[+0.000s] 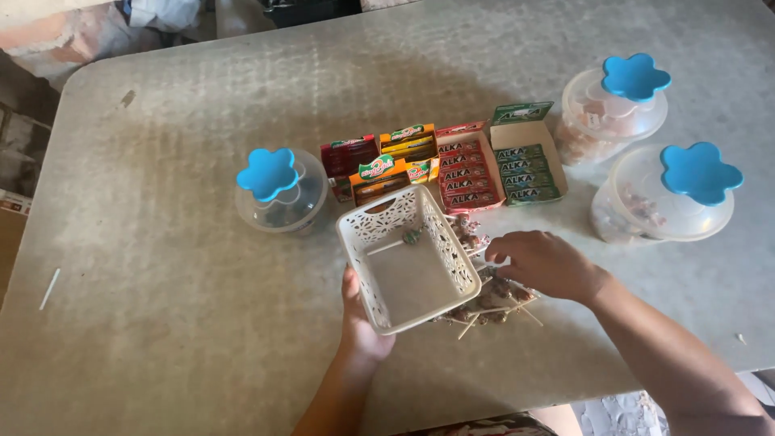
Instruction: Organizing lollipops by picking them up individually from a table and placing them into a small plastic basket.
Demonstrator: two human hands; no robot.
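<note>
My left hand grips the near edge of a white lattice plastic basket and holds it tilted above the table. One lollipop lies inside the basket. Right of the basket, a pile of wrapped lollipops with pale sticks rests on the table. My right hand reaches down onto this pile with fingers curled; what it grasps is hidden.
Open display boxes of candy stand behind the basket: red, orange, red sticks and green sticks. Three clear tubs with blue flower-knob lids sit around: one left, two right. A white stick lies far left.
</note>
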